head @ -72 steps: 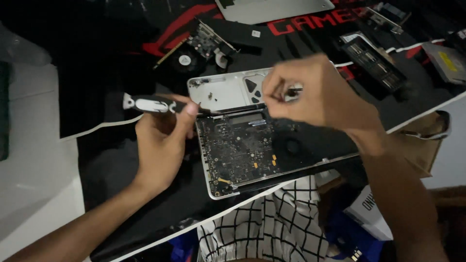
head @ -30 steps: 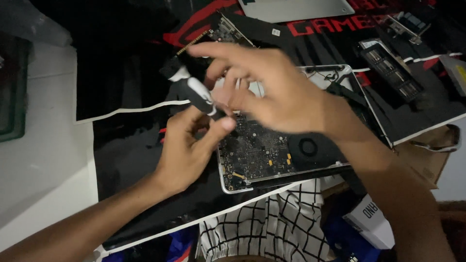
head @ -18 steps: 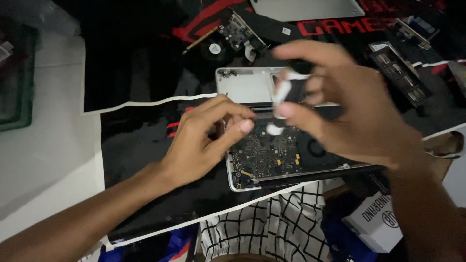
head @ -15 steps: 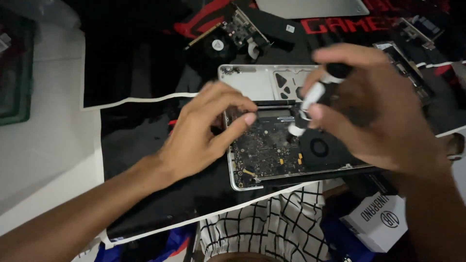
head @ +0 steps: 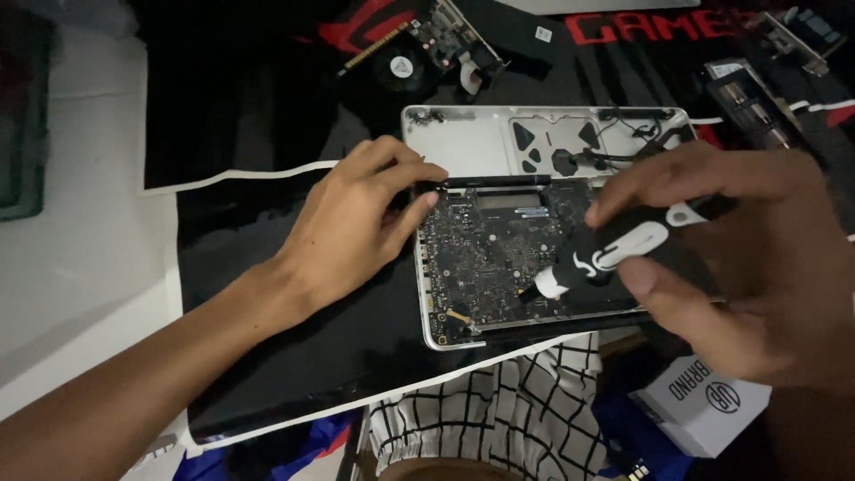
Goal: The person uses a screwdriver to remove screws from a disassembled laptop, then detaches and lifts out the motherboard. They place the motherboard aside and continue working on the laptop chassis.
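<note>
1. Black and white, the screwdriver (head: 610, 254) is a short, thick tool pinched in the right hand (head: 739, 267), thumb under it and fingers over it; its tip slants down and to the left onto the circuit board (head: 499, 258)
2. The circuit board is dark and fills the lower half of the opened laptop (head: 534, 223), a silver shell lying bottom up on the black mat (head: 267, 267) near the table's front edge
3. The left hand (head: 356, 227) lies flat on the mat at the left side of the laptop, fingers loosely spread and holding nothing; its fingertips (head: 429, 198) touch the top left corner of the circuit board
4. The upper half of the shell is bare silver metal with a few black cables (head: 623, 147) looping across its right part
5. Beyond the laptop, towards the top of the view, a graphics card (head: 419, 49) with a small round fan lies on the mat, well apart from both hands
6. Another dark computer part (head: 744, 89) lies at the upper right, near the red lettering on the mat
7. The white table (head: 80, 258) shows to the left of the mat
8. Below the table edge there is checked black-and-white cloth (head: 517, 419), and just beside it, to the right, a white box (head: 699, 405)
</note>
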